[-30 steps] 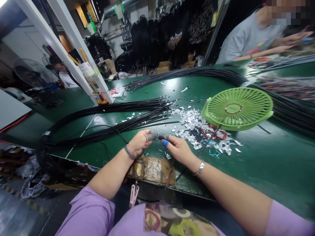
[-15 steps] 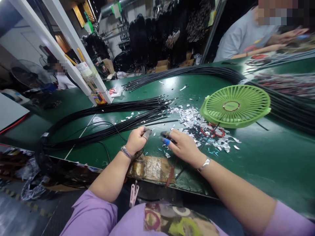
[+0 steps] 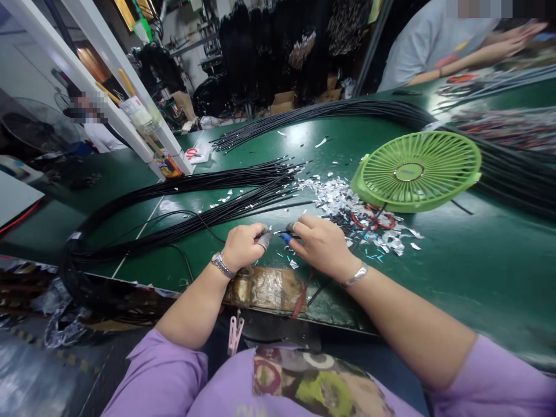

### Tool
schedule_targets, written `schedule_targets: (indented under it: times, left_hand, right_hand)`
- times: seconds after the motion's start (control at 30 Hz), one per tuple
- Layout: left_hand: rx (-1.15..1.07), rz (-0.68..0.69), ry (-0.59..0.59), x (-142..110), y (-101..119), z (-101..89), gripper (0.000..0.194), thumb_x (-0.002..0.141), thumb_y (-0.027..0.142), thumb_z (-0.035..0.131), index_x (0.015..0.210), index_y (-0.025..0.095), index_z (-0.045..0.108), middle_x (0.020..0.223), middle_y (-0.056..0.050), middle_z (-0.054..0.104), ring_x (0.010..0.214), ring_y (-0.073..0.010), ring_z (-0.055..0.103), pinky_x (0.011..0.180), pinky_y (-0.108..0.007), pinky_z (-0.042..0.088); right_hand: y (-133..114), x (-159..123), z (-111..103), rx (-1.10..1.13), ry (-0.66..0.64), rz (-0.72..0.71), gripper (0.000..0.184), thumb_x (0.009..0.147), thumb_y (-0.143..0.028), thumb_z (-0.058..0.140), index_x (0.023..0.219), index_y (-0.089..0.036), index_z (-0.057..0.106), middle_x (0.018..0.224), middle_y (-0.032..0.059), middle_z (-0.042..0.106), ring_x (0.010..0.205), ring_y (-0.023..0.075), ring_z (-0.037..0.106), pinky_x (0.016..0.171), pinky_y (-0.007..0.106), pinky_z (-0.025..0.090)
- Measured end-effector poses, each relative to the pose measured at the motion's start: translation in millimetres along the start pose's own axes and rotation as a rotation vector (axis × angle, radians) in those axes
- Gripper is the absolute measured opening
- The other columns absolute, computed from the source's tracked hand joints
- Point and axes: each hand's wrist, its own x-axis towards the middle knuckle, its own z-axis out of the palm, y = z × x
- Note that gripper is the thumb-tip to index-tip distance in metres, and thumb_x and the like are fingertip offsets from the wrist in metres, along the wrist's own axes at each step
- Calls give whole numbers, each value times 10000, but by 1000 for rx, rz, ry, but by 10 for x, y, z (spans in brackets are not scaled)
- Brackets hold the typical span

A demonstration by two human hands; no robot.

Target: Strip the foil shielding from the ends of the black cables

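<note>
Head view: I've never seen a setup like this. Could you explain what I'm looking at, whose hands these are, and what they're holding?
There is no robot here. A camera on a person's head looks forward and down, so the two bare forearms in front are the wearer's own. The left hand has a watch at the wrist; the right hand has a bracelet at the wrist and a blue cover on the thumb. Between their fingertips shows a thin dark piece with a pale tip, too small to tell which hand grips it.

On the green table lie black cables and a heap of scraps, with a green fan beside the heap. The grey sleeve at top right belongs to someone else.
</note>
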Motion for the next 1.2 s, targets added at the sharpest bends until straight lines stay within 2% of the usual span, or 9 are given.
schedule_targets:
  times: [0.47,0.6,0.73,0.93,1.07,1.2]
  left_hand:
    - [-114,12,-30,6,-5,6,236,812,319,506,625,185,557,554,12,480,538,-120,376,544,-254,246]
    - [-188,17,-33,11,-25,25,241,818,322,509,634,178,566,561,16,486,551,-114,384,548,-244,273]
    - [-274,32,-39,23,-61,50,246,824,332,517,655,166,586,571,19,502,565,-108,407,560,-239,298]
    - [-621,12,-102,47,-85,69,348,771,463,604,631,147,565,553,37,459,542,-87,371,530,-225,291]
    - [-874,-36,-169,69,-58,59,433,669,543,709,618,128,596,576,14,527,575,-96,443,578,-232,358]
    - [-1011,-100,-203,87,-48,61,456,617,554,752,614,117,620,583,-2,565,581,-95,470,597,-236,364]
  right_hand:
    - [11,10,-9,31,-10,-75,296,911,-343,484,744,-184,669,686,56,588,631,163,460,590,297,236]
    - [5,8,2,31,-6,-67,309,913,-352,479,737,-186,671,679,53,585,622,160,451,585,292,236]
    - [4,7,22,60,52,-84,326,921,-352,468,723,-184,664,661,46,576,602,153,439,578,289,235]
    - [4,5,7,61,146,-104,393,937,-362,434,641,-185,622,599,26,535,561,139,410,557,282,230]
    - [36,-8,-4,57,203,-168,389,929,-387,451,642,-190,626,593,18,524,568,140,403,567,284,237]
    - [59,-6,-5,42,157,-216,385,924,-407,451,651,-202,631,612,22,534,590,147,409,591,287,257]
